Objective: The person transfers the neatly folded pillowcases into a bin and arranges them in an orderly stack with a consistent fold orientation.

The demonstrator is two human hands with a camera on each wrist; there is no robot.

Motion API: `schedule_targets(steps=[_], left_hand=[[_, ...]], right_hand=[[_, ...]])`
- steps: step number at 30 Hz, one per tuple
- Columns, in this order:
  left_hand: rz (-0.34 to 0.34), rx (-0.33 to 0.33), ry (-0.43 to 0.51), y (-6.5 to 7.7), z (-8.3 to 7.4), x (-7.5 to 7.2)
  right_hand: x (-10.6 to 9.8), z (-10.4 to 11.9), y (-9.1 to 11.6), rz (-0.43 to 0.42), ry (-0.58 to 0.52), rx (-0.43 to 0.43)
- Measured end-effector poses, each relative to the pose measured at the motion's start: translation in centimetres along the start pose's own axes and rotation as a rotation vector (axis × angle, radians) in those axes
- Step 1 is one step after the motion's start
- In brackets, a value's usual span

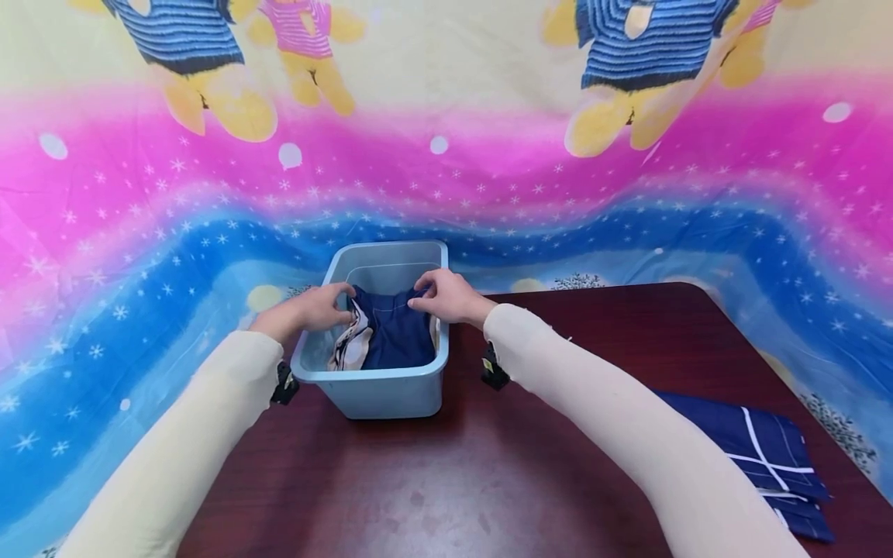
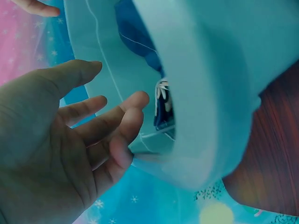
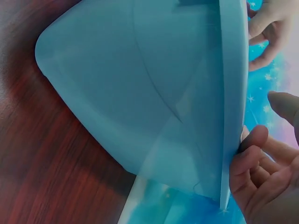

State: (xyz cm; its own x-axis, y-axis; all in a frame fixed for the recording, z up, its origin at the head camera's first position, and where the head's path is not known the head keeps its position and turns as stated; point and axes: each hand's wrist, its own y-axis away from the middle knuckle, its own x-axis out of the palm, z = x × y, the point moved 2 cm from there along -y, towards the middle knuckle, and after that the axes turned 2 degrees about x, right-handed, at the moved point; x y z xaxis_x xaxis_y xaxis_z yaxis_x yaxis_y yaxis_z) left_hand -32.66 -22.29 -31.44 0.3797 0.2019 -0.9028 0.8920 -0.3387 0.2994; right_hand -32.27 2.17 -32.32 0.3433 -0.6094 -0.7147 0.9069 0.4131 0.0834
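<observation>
A light blue plastic bin (image 1: pixel 391 391) stands on the table with a folded navy cloth (image 1: pixel 401 333) inside. Along the cloth's left side lies a black-and-cream patterned fabric (image 1: pixel 353 341). My left hand (image 1: pixel 317 308) is over the bin's left side, by the cloth's upper left corner. In the left wrist view its thumb and loosely bent fingers (image 2: pixel 124 116) stand apart with nothing between them. My right hand (image 1: pixel 449 297) is over the right rim, beside the cloth's upper right corner. The right wrist view shows its thumb apart from its bent fingers (image 3: pixel 247 163), which are at the rim.
On the right of the dark red-brown wooden table (image 1: pixel 460 480) lies a folded navy cloth with white stripes (image 1: pixel 767 449), partly behind my right sleeve. A printed curtain (image 1: pixel 488 178) with bears and snowflakes hangs behind and around the table.
</observation>
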Motion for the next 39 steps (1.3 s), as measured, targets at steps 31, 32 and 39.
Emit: schedule_targets(steps=[31, 32, 39], left_hand=[[-0.129, 0.175, 0.037, 2.0, -5.4, 0.8], [-0.133, 0.179, 0.038, 2.1, -5.6, 0.9], [-0.164, 0.210, 0.048, 2.5, -6.8, 1.1]], right_hand=[[-2.1, -2.5, 4.6, -0.074, -0.043, -0.091], [-2.2, -2.7, 4.8, -0.072, -0.049, -0.090], [-3.0, -3.5, 6.2, -0.055, -0.083, -0.111]])
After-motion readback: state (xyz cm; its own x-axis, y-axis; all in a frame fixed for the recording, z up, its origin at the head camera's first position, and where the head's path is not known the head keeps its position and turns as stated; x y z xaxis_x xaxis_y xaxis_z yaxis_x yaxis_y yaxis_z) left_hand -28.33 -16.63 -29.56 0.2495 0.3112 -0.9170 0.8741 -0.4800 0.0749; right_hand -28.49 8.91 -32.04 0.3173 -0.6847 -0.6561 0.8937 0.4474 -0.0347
